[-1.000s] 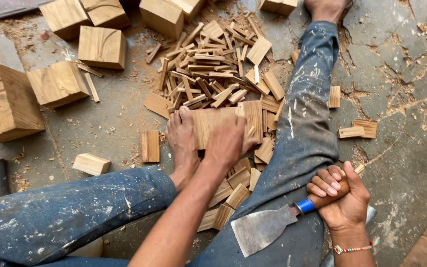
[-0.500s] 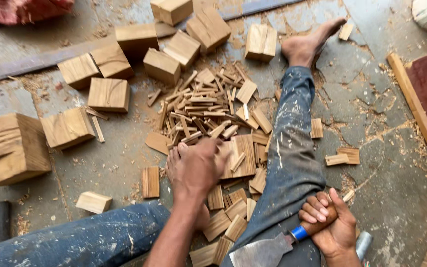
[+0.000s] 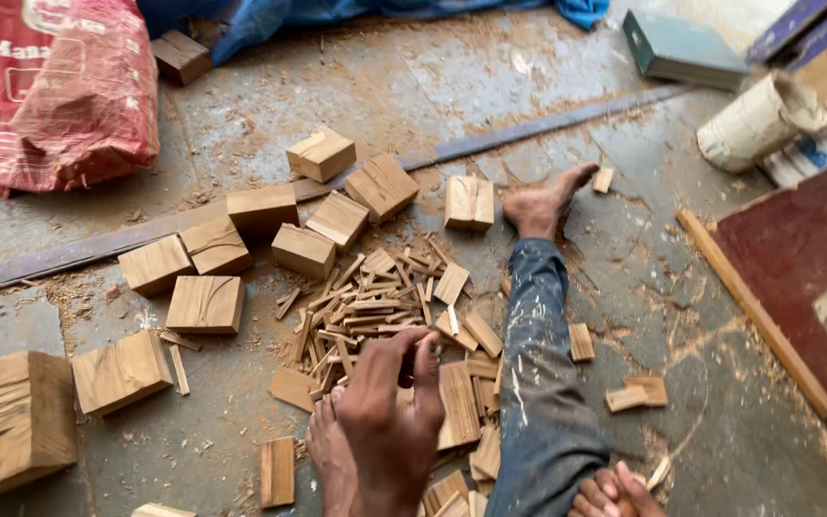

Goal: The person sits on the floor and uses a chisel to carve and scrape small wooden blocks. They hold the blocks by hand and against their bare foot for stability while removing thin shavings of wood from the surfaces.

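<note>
My left hand point(image 3: 392, 414) reaches down over my bare left foot point(image 3: 329, 458), fingers spread, with the thumb against a flat wooden slab point(image 3: 458, 402) that lies on the floor. Thin split sticks point(image 3: 368, 311) are piled just beyond the fingertips. My right hand point(image 3: 613, 494) shows only at the bottom edge as curled fingers; the chopper it gripped earlier is out of frame. My right leg in paint-flecked jeans point(image 3: 540, 373) stretches forward to a bare foot point(image 3: 547, 203).
Several cut wooden blocks point(image 3: 205, 304) lie scattered left and ahead, with a large block point(image 3: 7, 426) at the far left. A metal strip point(image 3: 145, 235) crosses the floor. A red sack point(image 3: 59, 91), a paper roll point(image 3: 760, 120), a green box point(image 3: 681, 46) and a dark red board point(image 3: 806, 258) stand around.
The camera has tilted up, showing more of the floor ahead. My left hand has spread its fingers over the slab. My right hand and the chopper have slid to the bottom edge.
</note>
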